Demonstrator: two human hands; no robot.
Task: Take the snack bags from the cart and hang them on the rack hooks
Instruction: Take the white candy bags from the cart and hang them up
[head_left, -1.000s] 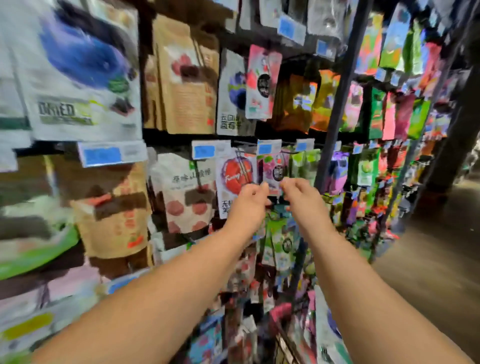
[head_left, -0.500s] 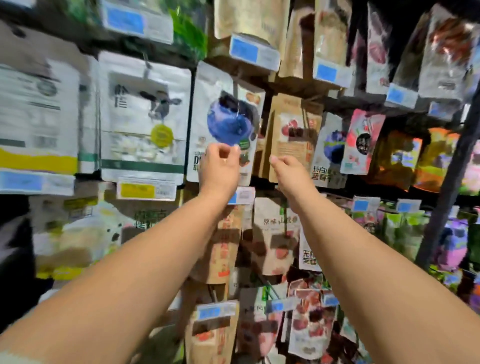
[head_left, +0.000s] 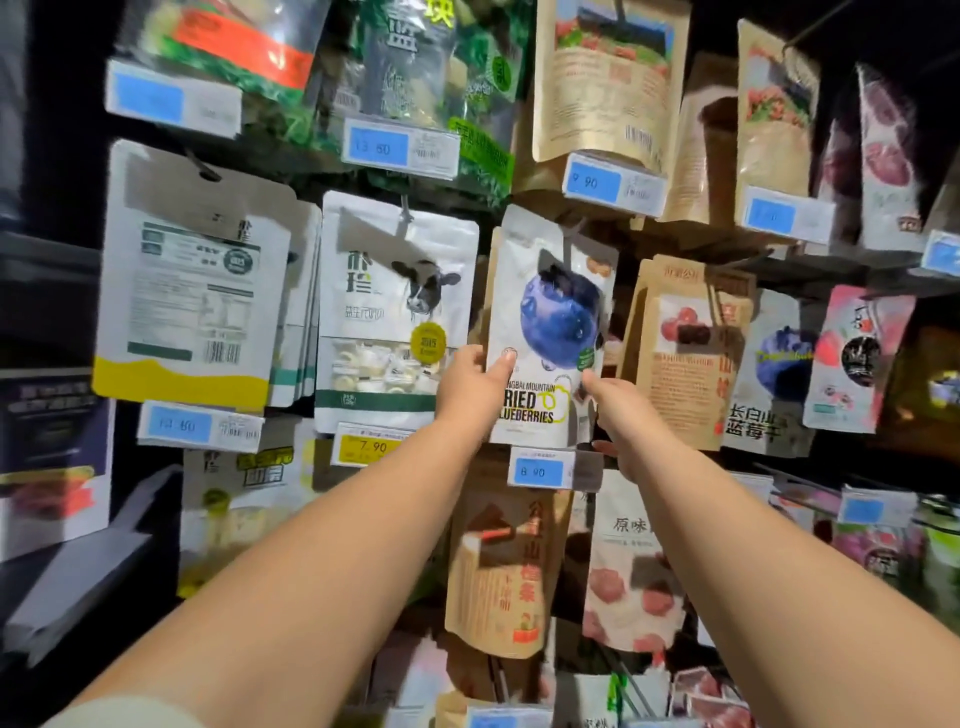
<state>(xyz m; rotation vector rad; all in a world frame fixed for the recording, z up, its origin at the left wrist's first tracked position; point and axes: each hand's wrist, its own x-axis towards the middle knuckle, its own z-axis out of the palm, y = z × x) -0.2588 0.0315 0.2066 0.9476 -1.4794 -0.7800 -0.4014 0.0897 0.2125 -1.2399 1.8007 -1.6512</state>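
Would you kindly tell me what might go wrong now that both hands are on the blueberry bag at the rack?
1. The left hand pinches the blueberry bag low down and the right hand meets its lower right edge. Its top at the hook is unguided, so it may miss or slip off and drop.
2. The right hand sits right beside the blue price tag and might knock it.

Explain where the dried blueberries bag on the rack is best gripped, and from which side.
Probably the lower side edges, from the front and below. The dried blueberries bag hangs flat from its top, so its bottom is free and thin enough to pinch. The left hand pinches its lower left edge; the right hand is at the lower right.
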